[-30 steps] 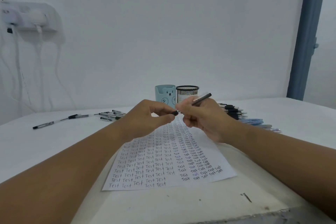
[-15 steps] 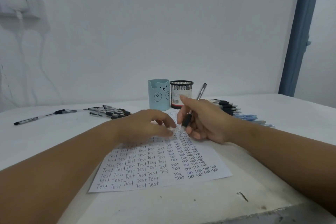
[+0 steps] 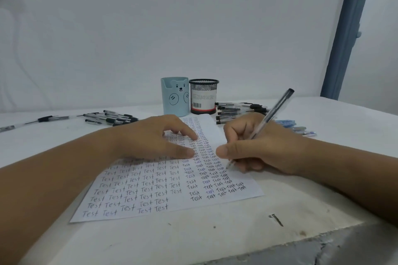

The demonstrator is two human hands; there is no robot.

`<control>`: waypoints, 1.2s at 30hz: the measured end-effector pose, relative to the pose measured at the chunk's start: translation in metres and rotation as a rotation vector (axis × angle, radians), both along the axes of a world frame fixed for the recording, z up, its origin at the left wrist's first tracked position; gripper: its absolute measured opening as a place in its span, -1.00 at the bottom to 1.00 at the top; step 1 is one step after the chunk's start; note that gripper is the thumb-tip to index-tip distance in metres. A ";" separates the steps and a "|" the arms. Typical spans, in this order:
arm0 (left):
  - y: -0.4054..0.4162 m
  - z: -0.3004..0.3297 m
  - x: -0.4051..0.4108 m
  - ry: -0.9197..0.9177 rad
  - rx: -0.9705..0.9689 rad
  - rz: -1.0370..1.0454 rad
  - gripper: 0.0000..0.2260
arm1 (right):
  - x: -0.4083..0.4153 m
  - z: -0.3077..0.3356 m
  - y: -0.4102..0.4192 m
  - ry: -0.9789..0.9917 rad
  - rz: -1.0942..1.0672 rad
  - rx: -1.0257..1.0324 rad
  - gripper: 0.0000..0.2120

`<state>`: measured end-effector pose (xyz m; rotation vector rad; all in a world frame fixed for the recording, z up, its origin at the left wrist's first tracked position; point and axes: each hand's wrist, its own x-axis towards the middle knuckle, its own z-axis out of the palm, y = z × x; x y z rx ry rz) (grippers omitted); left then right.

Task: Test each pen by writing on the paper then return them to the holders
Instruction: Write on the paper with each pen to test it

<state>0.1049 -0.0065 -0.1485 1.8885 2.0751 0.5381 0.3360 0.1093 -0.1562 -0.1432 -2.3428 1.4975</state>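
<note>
A white table (image 3: pixel 323 118) stood against a pale wall. At mid-frame the sheet of paper (image 3: pixel 215 129), crowded with rows of "Test", lay under the left hand (image 3: pixel 155 137), fingers flat and relaxed. Right of centre the right hand (image 3: pixel 254 146) gripped a pen (image 3: pixel 277 105), tip on the sheet. Behind stood a blue bear holder (image 3: pixel 174 97) and a mesh holder (image 3: pixel 203 97), with loose pens (image 3: pixel 237 109) just beside them.

pen (image 3: pixel 271 116): clear, tilted, tip on paper (image 3: pixel 163 187) | paper: flat, covered in "Test" | holders (image 3: pixel 174 96): upright behind
</note>
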 end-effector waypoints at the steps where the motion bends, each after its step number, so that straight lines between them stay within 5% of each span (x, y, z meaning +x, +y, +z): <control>1: 0.000 0.000 -0.001 0.000 0.004 0.003 -0.54 | 0.000 -0.001 0.000 -0.006 -0.013 0.019 -0.57; 36: 0.003 -0.001 -0.010 -0.027 -0.012 -0.003 -0.56 | 0.000 0.001 -0.009 -0.071 -0.130 0.264 -0.58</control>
